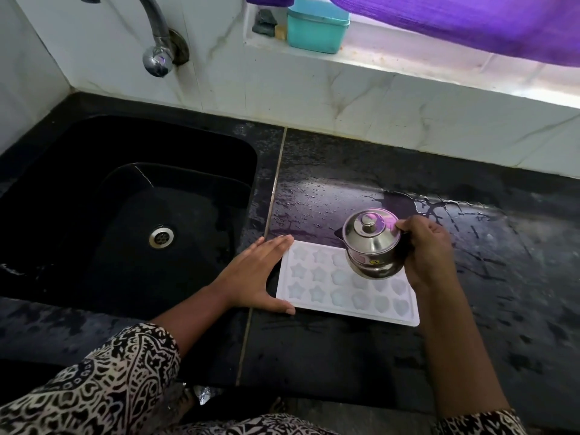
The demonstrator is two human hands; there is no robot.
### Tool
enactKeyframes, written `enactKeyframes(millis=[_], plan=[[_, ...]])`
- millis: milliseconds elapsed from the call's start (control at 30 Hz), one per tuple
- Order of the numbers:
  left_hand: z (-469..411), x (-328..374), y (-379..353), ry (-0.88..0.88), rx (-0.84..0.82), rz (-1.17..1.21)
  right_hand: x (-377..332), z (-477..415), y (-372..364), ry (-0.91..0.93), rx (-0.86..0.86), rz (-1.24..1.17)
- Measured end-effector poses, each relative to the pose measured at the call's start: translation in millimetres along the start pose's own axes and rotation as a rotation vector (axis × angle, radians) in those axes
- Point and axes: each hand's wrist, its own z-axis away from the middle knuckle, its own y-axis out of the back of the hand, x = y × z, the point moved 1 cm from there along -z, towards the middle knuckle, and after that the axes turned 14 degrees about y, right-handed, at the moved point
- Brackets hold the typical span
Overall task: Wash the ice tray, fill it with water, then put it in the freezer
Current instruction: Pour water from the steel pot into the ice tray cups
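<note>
Ice tray (pixel 317 277): white, with star, round and heart cells; it lies flat on the black countertop (pixel 345 356), its left short end beside the seam next to the sink (pixel 125 215).
Steel pot (pixel 372 243): lidded and spouted, held above the tray's far middle cells, hiding some of them; it leans toward the camera with the spout pointing to the tray's left.
Task progress: this looks like the filling step. The tray is out of the sink and set level, so washing seems finished. No stream shows, and whether any cell holds water cannot be told. Filling and the freezer trip appear to remain.
Right hand (pixel 426 252): at the tray's right, wrapped around the pot's side, forearm coming in over the tray's near right corner.
Left hand (pixel 257 271): at the tray's left end, fingers straight along that edge, thumb spread to the near left corner, bracing the tray, gripping nothing.
Tap (pixel 157 42): on the wall far left of the tray, above the sink.
Teal box (pixel 317 25): on the ledge well beyond the tray, below a purple cloth (pixel 470 20).
</note>
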Motion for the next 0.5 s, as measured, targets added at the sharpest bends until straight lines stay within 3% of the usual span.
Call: enactKeyframes(millis=[500], plan=[[0.1,0.1,-0.7,0.001,-0.004,-0.01,-5.4,2.4,7.3,0.055,-0.057,0.233]])
